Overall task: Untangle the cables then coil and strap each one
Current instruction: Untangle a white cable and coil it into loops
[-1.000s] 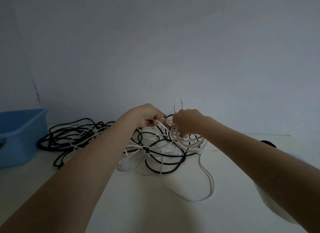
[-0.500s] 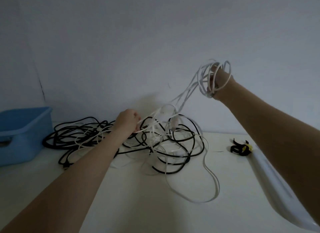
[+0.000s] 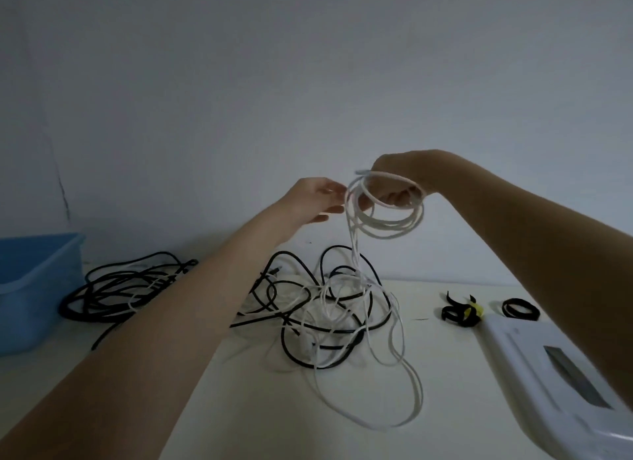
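My right hand point(image 3: 400, 182) is raised above the table and holds a coil of white cable point(image 3: 387, 216), with several loops hanging from its fingers. My left hand point(image 3: 317, 199) is just left of the coil and pinches the white strand at the coil's left edge. From the coil the white cable drops into a tangle of black and white cables point(image 3: 325, 309) on the table. A second heap of black cable point(image 3: 126, 288) lies to the left. Black straps, one with a yellow tag point(image 3: 460, 312), and a black strap ring point(image 3: 520, 309) lie at the right.
A blue plastic bin point(image 3: 34, 285) stands at the left table edge. A white flat device point(image 3: 555, 381) with a dark slot lies at the right front, under my right forearm. A plain wall rises behind the pale table point(image 3: 239, 408).
My right hand came down from high up with the white loops. My left hand lifted off the tangle and rose to meet the coil.
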The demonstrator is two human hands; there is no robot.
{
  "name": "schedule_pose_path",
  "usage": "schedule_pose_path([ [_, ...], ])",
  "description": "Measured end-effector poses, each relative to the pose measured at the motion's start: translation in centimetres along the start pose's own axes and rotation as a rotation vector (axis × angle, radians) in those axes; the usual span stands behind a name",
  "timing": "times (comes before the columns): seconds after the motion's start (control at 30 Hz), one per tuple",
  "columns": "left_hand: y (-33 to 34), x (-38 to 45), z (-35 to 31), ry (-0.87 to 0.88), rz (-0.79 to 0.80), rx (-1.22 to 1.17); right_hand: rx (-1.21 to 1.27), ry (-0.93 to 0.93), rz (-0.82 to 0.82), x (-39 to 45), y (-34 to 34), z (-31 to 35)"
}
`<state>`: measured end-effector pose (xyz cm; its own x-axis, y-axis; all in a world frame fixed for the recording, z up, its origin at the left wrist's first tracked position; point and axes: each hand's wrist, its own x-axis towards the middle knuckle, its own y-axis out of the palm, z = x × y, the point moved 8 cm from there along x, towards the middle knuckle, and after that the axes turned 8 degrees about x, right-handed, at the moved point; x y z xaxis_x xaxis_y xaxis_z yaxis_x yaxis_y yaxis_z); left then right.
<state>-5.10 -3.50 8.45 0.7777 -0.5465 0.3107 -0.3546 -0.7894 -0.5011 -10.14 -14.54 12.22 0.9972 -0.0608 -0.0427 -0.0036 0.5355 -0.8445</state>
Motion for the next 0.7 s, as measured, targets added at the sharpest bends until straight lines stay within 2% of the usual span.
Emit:
schedule_pose_path([
  [0.07, -0.5, 0.2, 0.2, -0.03, 0.038, 0.087, -0.263, 0.068, 0.038, -0.5, -1.3, 0.0],
  [0.17, -1.3, 0.3, 0.2, -0.03, -0.002, 0.134, -0.612, 0.107, -0.051, -1.4, -3.7, 0.6],
  [0.23, -1.3, 0.4, -1.0, 0.013, -0.064, 0.057, -0.89, -0.052, -0.259, -2.1, -4.4, 3.1],
  [0.3, -0.2, 0.7, -2.4, 0.063, -0.042, -0.087, -1.107, -0.335, -0.501, -3.3, -4.0, 6.5],
  [0.37, 1.1, 0.7, -3.6, 0.08, 0.055, -0.281, -1.172, -0.552, -0.611, -4.4, -2.9, 8.7],
  [0.43, 2.3, 0.2, -4.1, 0.091, 0.149, -0.371, -1.186, -0.602, -0.637, -4.9, -2.5, 9.5],
  [0.47, 2.4, -0.2, -4.0, 0.097, 0.147, -0.335, -1.183, -0.58, -0.631, -4.9, -2.6, 9.3],
  [0.53, 1.9, -0.7, -2.9, 0.108, 0.1, -0.074, -1.188, -0.472, -0.574, -4.6, -2.9, 8.0],
  [0.6, 2.0, -1.2, -0.4, 0.057, 0.188, 0.308, -1.189, -0.367, -0.505, -4.4, -2.9, 6.2],
  [0.63, 1.7, -1.6, 0.9, 0.022, 0.249, 0.41, -1.191, -0.346, -0.488, -4.3, -2.7, 5.5],
  [0.67, 1.2, -1.9, 1.8, -0.013, 0.279, 0.39, -1.203, -0.344, -0.482, -4.2, -2.4, 5.0],
  [0.7, 0.7, -2.1, 1.9, -0.021, 0.28, 0.27, -1.221, -0.36, -0.482, -4.0, -1.9, 4.7],
])
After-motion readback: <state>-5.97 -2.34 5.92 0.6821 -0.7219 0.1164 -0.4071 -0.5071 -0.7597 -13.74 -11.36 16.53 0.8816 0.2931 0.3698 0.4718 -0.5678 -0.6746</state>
